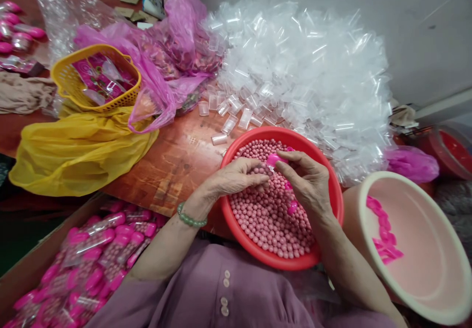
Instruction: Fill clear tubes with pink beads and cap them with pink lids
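Note:
Over a red basin (229,220) of small pink balls (269,224), my two hands are close together. My left hand (236,176) is closed round a small clear plastic bottle (260,170) with pink balls inside, lying sideways. A bright pink cap (275,159) is pinched between the thumb and fingers of my right hand (308,178), right at the bottle's end. Whether cap and bottle are joined I cannot tell. A few more pink caps (292,207) show beneath my right hand, above or on the balls.
Behind the basin rises a heap of clear plastic bottles (302,67). A cream tub (424,249) with pink caps stands at right. Capped, filled bottles (96,254) fill a box at lower left. A yellow basket (96,104), yellow bag (81,156) and pink bag (184,18) lie left.

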Tool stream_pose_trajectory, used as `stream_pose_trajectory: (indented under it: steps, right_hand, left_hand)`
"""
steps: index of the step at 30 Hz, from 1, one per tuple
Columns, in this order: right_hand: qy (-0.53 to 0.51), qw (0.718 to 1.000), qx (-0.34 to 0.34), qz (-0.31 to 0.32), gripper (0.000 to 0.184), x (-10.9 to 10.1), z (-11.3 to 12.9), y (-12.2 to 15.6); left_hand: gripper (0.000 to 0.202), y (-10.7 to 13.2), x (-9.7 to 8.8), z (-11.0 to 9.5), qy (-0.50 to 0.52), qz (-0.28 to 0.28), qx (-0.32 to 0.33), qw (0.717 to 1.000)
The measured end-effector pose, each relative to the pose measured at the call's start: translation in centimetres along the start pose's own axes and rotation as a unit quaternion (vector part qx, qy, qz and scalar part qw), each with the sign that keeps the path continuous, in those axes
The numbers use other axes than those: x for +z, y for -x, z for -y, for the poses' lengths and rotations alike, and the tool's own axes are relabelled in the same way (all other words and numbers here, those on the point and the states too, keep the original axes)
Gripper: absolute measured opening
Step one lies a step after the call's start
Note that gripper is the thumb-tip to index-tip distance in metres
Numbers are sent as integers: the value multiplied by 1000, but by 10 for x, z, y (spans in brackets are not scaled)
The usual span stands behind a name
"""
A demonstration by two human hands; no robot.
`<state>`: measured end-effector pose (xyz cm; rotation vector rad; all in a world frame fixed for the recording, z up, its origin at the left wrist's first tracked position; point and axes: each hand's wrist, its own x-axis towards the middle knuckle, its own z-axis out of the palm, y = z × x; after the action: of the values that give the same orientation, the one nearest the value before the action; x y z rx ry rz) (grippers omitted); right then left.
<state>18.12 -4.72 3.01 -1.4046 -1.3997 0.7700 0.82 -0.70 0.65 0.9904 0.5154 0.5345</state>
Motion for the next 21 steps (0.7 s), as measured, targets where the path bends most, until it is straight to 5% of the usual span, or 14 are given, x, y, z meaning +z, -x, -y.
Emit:
stream_pose_trajectory:
  steps: [6,14,21]
  right_hand:
    - [7,999,-24,49,19,-1,-6,-3]
    - [-3,999,-15,28,20,-9,-7,-4]
    - [49,991,-31,120,19,-17,-5,-12]
  left_hand:
    - [22,-2,-4,3,28,12,4,1000]
    - [24,-2,-8,4,96,8,5,995]
    - [27,0,-12,3,108,30,1,994]
